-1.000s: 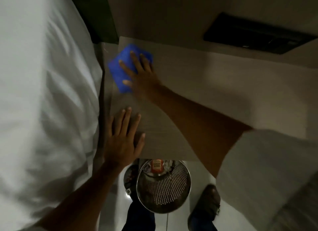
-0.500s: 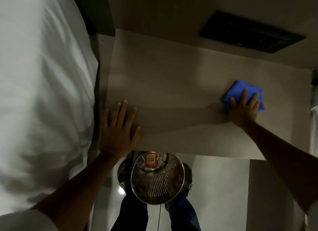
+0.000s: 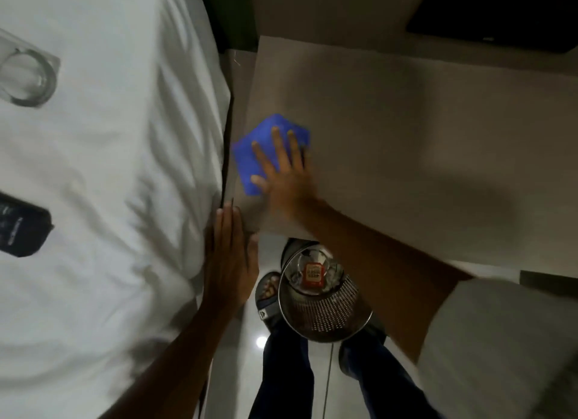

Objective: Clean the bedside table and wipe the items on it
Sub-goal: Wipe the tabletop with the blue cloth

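The bedside table [image 3: 391,143] has a pale wood-grain top with nothing standing on it. A blue cloth [image 3: 255,151] lies flat near the table's left edge, and my right hand [image 3: 283,171] presses down on it with spread fingers. My left hand [image 3: 230,256] rests edge-on at the table's front left corner, against the side of the bed, fingers straight and together, holding nothing. A clear glass [image 3: 26,74] and a dark remote-like device [image 3: 20,228] lie on the white bed.
The white bed [image 3: 109,168] fills the left. A perforated metal bin [image 3: 325,296] with an orange-labelled item inside stands on the floor in front of the table, between my feet. A dark panel [image 3: 494,12] is on the wall behind.
My right hand swept the blue cloth from the table's right side back to its left edge. My left hand slid off the tabletop to the front left corner.
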